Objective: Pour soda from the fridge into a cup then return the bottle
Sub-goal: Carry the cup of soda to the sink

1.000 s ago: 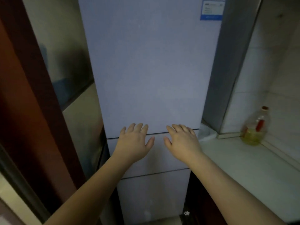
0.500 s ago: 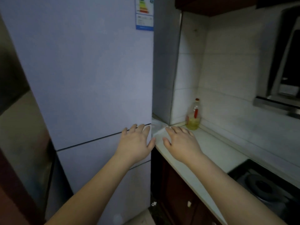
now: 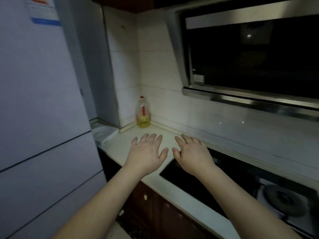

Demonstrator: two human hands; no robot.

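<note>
Left hand (image 3: 146, 152): yours; held palm-down over the counter (image 3: 120, 149), fingers straight and spread, grasping nothing.
Right hand (image 3: 191, 154): yours; likewise flat and empty, over the counter's edge where the dark hob (image 3: 198, 183) began.
Fridge (image 3: 38, 100): stood at your left, all doors closed; the soda was presumably inside, unseen.
Cup: none was visible anywhere in view.
Oil bottle (image 3: 143, 112): stood in the tiled corner, red-capped, yellow liquid low in it.
Risk, wrong bottle: you could have mistaken the oil bottle for the soda; it was the only bottle showing.
Risk, missing cup: fetching soda first could have left you holding it with nowhere to pour.
Risk, light: the room was dim; a spill would have been hard to spot.
Risk, hob: I could not tell whether the burner (image 3: 283, 200) was warm.
</note>
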